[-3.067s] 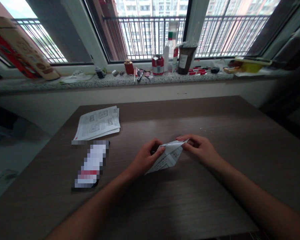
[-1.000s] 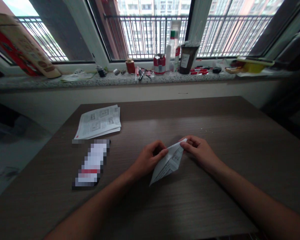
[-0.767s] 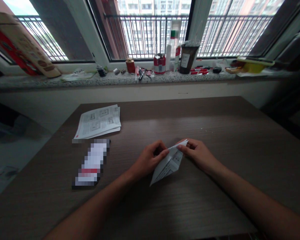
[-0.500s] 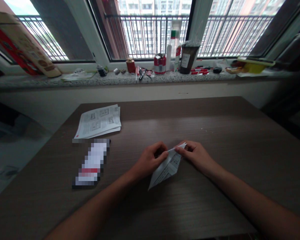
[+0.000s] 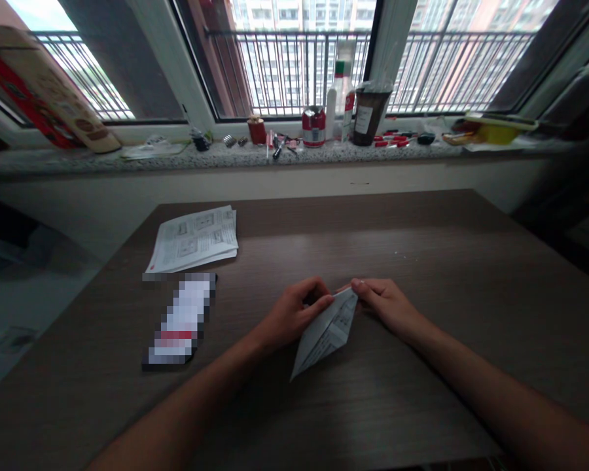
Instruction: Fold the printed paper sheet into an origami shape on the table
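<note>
A folded piece of printed paper [image 5: 326, 332] is held between both hands, its pointed end hanging down toward the lower left. My left hand [image 5: 299, 311] pinches its upper left edge, the thumb on top. At the paper's upper right corner, my right hand [image 5: 377, 297] grips it between thumb and fingers. Some of the fingertips are hidden behind the paper. Both hands are just above the brown table [image 5: 422, 261].
Printed sheets [image 5: 196, 239] lie at the table's back left, with a pixelated phone-like object [image 5: 181, 320] in front of them. Behind, the windowsill [image 5: 167, 160] bears a red can [image 5: 314, 125], a dark cup [image 5: 370, 116], a bottle and small tools.
The right thumb has shifted to the paper's upper right corner, and the tip that stuck out there no longer shows. The paper's lower point has dropped slightly.
</note>
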`<control>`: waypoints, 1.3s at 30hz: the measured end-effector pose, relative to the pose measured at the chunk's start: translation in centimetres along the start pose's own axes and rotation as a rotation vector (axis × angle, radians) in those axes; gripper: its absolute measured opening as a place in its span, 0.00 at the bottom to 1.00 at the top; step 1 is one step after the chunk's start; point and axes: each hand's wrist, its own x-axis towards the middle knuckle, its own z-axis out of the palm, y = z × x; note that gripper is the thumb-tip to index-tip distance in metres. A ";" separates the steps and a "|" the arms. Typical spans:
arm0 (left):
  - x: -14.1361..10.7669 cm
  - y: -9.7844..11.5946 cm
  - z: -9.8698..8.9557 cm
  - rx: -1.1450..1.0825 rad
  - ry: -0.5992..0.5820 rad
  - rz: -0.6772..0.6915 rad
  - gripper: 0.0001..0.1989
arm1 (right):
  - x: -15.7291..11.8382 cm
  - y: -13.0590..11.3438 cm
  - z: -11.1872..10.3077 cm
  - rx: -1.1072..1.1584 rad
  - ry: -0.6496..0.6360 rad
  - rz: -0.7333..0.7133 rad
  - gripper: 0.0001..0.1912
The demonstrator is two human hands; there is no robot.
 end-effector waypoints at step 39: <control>-0.6 -2.0 1.4 0.848 -0.170 0.345 0.22 | 1.3 0.1 -3.1 -1.151 0.230 -0.505 0.17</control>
